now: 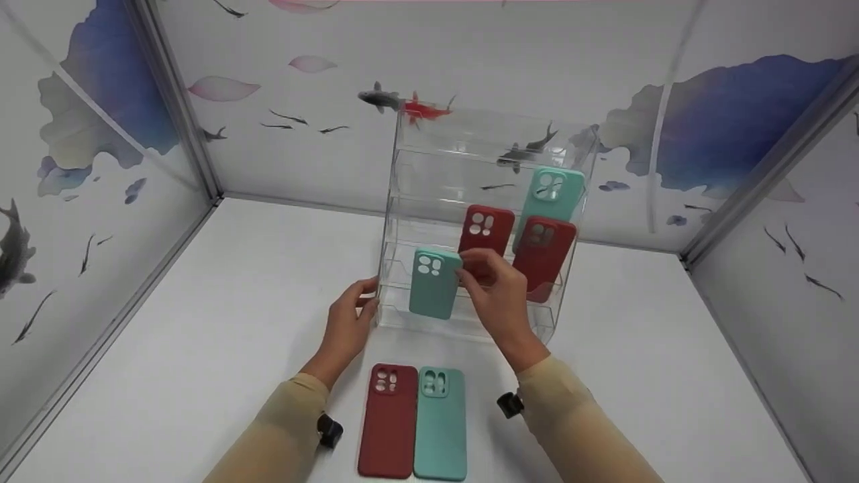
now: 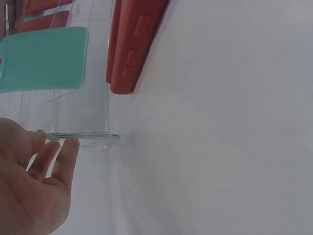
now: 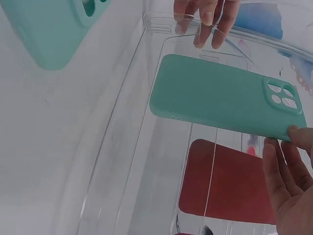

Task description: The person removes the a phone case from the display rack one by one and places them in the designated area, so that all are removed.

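My right hand [image 1: 496, 292] pinches a teal phone case [image 1: 434, 285] by its upper right edge, thumb against fingers. That case stands nearly upright in front of the lower tiers of a clear acrylic display rack [image 1: 429, 171], its camera cutouts at the top. In the right wrist view the held case [image 3: 215, 95] overlaps the rack's lower tiers. My left hand [image 1: 347, 320] grips the rack's left side panel, thumb on one face and fingers on the other, as the left wrist view shows around the panel edge [image 2: 93, 136].
Two red cases [image 1: 493, 225] [image 1: 547, 258] and another teal case [image 1: 567, 194] stand in the rack's right half. On the white table [image 1: 282, 268] in front lie a red case [image 1: 388, 429] and a teal case [image 1: 441, 433], side by side. Printed panels [image 1: 302, 134] wall the table.
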Tool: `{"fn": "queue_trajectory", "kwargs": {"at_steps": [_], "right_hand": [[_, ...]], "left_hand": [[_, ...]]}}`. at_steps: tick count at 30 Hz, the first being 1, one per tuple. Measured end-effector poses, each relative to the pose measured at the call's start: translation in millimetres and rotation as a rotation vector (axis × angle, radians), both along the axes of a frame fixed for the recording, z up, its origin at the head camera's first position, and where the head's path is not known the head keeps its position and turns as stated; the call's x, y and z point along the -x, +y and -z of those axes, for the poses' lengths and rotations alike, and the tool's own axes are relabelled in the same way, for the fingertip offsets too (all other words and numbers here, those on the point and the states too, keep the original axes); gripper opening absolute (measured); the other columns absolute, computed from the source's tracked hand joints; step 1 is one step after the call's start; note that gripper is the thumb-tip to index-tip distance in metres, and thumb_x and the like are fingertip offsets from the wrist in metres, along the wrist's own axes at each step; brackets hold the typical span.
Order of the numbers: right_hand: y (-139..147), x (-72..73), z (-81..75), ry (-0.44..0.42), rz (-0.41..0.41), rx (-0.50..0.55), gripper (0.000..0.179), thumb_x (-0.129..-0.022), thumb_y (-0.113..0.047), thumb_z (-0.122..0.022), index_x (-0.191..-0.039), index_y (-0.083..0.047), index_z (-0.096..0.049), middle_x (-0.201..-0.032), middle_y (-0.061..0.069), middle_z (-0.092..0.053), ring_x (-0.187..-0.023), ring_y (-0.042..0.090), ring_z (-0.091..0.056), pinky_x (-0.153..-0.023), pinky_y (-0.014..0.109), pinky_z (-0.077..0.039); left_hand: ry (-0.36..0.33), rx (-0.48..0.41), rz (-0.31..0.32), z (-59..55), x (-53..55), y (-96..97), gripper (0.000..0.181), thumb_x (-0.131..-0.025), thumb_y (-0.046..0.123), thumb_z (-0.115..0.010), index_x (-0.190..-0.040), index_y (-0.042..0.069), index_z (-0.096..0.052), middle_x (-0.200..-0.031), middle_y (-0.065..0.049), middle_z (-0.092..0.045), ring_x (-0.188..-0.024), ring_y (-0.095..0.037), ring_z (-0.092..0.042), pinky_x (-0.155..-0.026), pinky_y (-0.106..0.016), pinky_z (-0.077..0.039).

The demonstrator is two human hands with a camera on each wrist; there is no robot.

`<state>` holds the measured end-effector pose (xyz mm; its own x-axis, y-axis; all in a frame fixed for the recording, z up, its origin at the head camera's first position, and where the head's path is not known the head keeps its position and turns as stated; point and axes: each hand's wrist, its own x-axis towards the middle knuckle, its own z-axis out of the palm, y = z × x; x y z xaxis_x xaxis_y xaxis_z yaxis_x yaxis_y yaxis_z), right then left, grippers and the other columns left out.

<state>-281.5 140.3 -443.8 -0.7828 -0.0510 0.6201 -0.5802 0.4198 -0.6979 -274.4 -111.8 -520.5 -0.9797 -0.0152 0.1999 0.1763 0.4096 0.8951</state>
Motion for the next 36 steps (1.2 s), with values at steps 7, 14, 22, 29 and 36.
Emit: {"fn": "queue_trajectory", "kwargs": {"at_steps": [7, 14, 22, 29, 36], "right_hand": [[9, -6.2, -0.8, -0.015, 0.016, 0.012, 0.025, -0.093, -0.01, -0.078, -0.116, -0.015, -0.072, -0.107, -0.003, -0.076, -0.086, 0.012, -0.073, -0.079, 0.024, -0.061], [15, -22.8, -17.3, -0.074, 0.024, 0.036, 0.026, -0.091, 0.001, -0.076, -0.116, -0.002, -0.07, -0.107, 0.01, -0.074, -0.091, 0.025, -0.074, -0.083, 0.025, -0.062], [42, -27.9, -14.4, -0.166, 0.013, 0.016, 0.025, -0.092, -0.007, -0.077, -0.117, -0.012, -0.071, -0.108, 0.002, -0.076, -0.093, 0.021, -0.076, -0.084, 0.023, -0.061], [69, -34.2, -15.7, -0.289, 0.048, -0.073, 0.026, -0.094, -0.014, -0.078, -0.119, -0.016, -0.07, -0.108, 0.001, -0.076, -0.095, 0.016, -0.074, -0.084, 0.021, -0.06], [102, -40.9, -10.5, -0.537, 0.043, -0.091, 0.026, -0.094, -0.012, -0.076, -0.119, -0.01, -0.07, -0.11, 0.012, -0.073, -0.092, 0.023, -0.073, -0.076, 0.024, -0.061]], "left_hand": [[0.016, -0.006, 0.005, -0.5, -1.6, -0.6, 0.04, -0.106, 0.01, -0.058, -0.145, 0.011, -0.055, -0.139, -0.009, -0.063, -0.122, -0.026, -0.063, -0.102, -0.045, -0.055], [0.017, -0.009, 0.006, 0.3, -2.5, -2.1, 0.039, -0.106, 0.01, -0.058, -0.145, 0.011, -0.055, -0.14, -0.009, -0.062, -0.123, -0.027, -0.063, -0.102, -0.046, -0.055], [0.007, 0.001, -0.011, -1.5, -1.0, -0.2, 0.04, -0.105, 0.011, -0.059, -0.145, 0.013, -0.055, -0.139, -0.008, -0.063, -0.121, -0.024, -0.064, -0.1, -0.045, -0.055], [0.01, -0.014, -0.002, -2.0, 1.7, 2.0, 0.04, -0.105, 0.011, -0.059, -0.145, 0.013, -0.056, -0.138, -0.007, -0.063, -0.12, -0.024, -0.063, -0.1, -0.045, -0.055], [0.019, -0.014, -0.001, 2.0, 0.1, 0.2, 0.041, -0.105, 0.01, -0.059, -0.146, 0.011, -0.055, -0.137, -0.007, -0.064, -0.119, -0.023, -0.063, -0.099, -0.043, -0.055]]}}
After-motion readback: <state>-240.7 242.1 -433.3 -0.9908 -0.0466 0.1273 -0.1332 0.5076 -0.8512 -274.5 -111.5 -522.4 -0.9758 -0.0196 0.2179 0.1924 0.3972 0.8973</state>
